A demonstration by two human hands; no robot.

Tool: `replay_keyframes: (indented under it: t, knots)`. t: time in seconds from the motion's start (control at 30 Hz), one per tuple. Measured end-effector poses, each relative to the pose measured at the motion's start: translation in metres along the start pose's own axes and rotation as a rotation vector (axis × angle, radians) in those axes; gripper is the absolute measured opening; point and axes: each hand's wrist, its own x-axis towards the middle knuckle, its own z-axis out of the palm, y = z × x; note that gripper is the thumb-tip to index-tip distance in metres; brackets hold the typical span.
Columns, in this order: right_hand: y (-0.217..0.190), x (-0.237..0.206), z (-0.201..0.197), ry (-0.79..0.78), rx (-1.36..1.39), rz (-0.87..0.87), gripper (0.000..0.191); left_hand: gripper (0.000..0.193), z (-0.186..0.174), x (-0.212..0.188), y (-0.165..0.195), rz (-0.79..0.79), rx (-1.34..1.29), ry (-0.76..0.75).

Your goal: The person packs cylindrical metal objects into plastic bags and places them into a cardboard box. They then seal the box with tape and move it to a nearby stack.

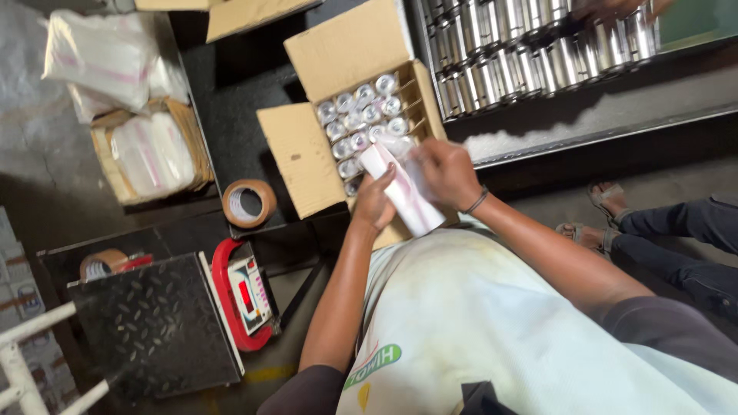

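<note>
My left hand (374,201) and my right hand (446,173) both hold a clear plastic bag (403,188) with a pink stripe, just above the near edge of an open cardboard box (304,157). The box has a cardboard grid filled with several shiny metal cans wrapped in plastic (361,123). My left hand grips the bag's lower side; my right hand pinches its upper end. A dark band sits on my right wrist.
Rows of bare metal cans (530,54) stand on a metal bench at the top right. A roll of brown tape (248,203) lies left of the box, above a red weighing scale (242,296) and its black plate. Stacks of plastic bags (150,154) lie at the left. Another person's sandalled feet (596,219) are at the right.
</note>
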Motion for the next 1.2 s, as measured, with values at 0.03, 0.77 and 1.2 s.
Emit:
replay_keyframes:
  t: [0.03,0.77,1.2]
  knots:
    - [0.006,0.003,-0.007,-0.136,0.156,0.095,0.018,0.041,0.000,0.002,0.003,0.004,0.047,-0.070]
    - [0.092,0.017,-0.036,-0.074,0.464,0.567,0.045,0.029,0.088,-0.043,0.068,0.755,1.515,0.279]
    - [0.063,-0.034,0.031,-0.257,1.062,0.976,0.039,0.025,0.017,0.013,0.017,-0.059,0.146,0.180]
